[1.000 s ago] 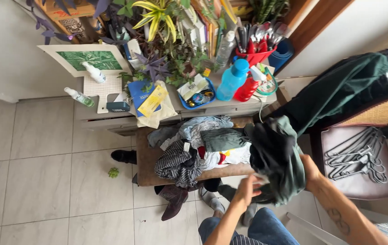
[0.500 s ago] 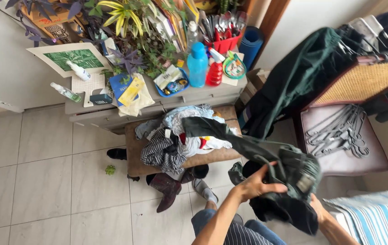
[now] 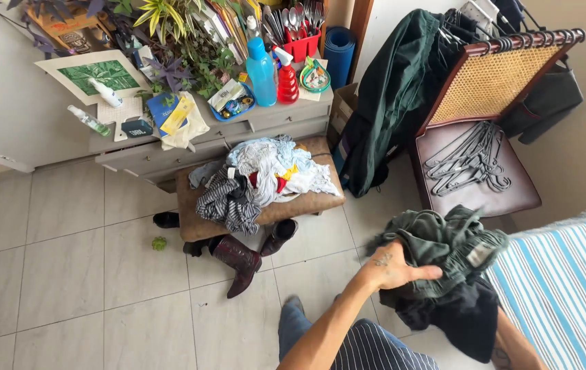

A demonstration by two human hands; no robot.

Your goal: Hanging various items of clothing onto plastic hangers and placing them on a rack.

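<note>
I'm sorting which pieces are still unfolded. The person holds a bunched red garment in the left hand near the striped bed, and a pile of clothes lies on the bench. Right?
Not quite: the bunched garment is dark green, not red, as the head view shows. The left hand does hold it near the striped bed, and the pile of clothes does lie on the bench.

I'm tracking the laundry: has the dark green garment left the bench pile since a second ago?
Yes. The dark green garment went right, off the bench, toward the striped bed.

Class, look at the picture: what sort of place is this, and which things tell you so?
Probably a bedroom at home: a striped bed, a clothes pile on a bench, and hangers on a chair.
</note>
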